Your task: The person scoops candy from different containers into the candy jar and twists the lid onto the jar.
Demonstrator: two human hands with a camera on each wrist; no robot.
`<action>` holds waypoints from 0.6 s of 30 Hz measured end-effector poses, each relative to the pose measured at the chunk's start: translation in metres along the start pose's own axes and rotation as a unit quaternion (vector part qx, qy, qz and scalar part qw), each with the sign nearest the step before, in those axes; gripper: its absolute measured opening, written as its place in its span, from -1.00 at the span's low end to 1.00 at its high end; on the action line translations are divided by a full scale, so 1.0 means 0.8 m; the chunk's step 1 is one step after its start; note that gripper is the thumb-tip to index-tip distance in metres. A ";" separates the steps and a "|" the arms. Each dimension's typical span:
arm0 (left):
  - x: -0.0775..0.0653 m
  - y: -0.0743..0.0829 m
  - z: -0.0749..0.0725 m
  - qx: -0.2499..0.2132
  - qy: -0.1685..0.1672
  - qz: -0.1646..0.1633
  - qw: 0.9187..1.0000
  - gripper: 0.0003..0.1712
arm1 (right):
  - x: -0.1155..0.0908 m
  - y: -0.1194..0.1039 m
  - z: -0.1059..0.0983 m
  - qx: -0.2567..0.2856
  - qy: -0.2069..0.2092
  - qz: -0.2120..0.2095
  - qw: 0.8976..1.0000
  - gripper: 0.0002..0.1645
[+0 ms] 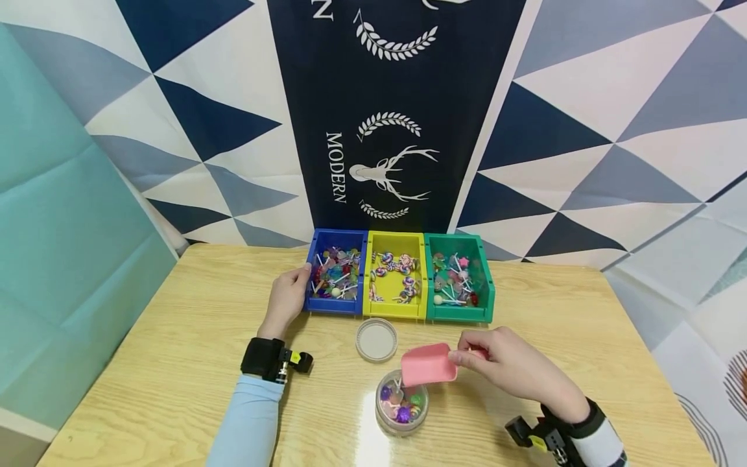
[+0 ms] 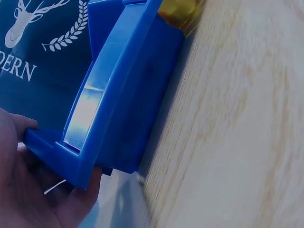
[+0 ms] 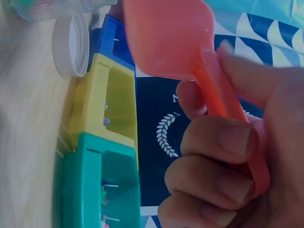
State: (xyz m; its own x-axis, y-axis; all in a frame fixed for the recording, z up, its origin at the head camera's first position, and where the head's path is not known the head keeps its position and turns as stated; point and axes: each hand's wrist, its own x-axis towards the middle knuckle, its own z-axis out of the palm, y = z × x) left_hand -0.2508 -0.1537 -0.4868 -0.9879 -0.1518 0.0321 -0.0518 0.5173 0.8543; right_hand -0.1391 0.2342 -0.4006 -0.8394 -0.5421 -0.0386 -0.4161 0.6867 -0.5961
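My right hand [image 1: 510, 363] grips a pink scoop [image 1: 428, 364] by its handle, fingers curled round it in the right wrist view. The scoop's lip overlaps the far rim of a clear jar [image 1: 401, 425] holding colourful candy-like pieces. A white stick shows just below the lip. My left hand [image 1: 286, 295] holds the left wall of the blue bin [image 2: 102, 95], thumb on one side and fingers under its edge. Small lollipops [image 1: 335, 272] on white sticks fill the blue bin.
A yellow bin [image 1: 394, 311] with swirl lollipops and a green bin [image 1: 461, 314] with mixed lollipops stand joined to the blue one. Between bins and jar lies a round lid [image 1: 376, 340]. Behind the wooden table [image 1: 175, 363] hangs a patterned cloth [image 1: 233, 130].
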 end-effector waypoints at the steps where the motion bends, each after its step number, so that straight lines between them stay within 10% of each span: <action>1: 0.000 0.000 -0.002 -0.001 0.000 -0.002 1.000 -0.31 | 0.002 -0.001 0.001 0.002 0.002 -0.001 1.000 -0.70; 10: 0.001 -0.001 0.000 -0.018 -0.003 -0.007 1.000 -0.34 | 0.033 0.002 0.009 0.024 0.048 0.012 0.998 -0.70; 18: 0.003 -0.002 0.002 -0.012 -0.002 -0.003 1.000 -0.35 | 0.100 -0.029 -0.003 -0.065 0.098 0.009 0.993 -0.66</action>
State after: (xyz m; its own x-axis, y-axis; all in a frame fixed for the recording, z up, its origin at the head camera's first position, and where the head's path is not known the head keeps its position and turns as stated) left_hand -0.2531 -0.1535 -0.4893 -0.9883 -0.1504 0.0254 -0.0533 0.4964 0.8664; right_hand -0.1974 0.1759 -0.3877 -0.8935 -0.4338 0.1162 -0.4319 0.7590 -0.4872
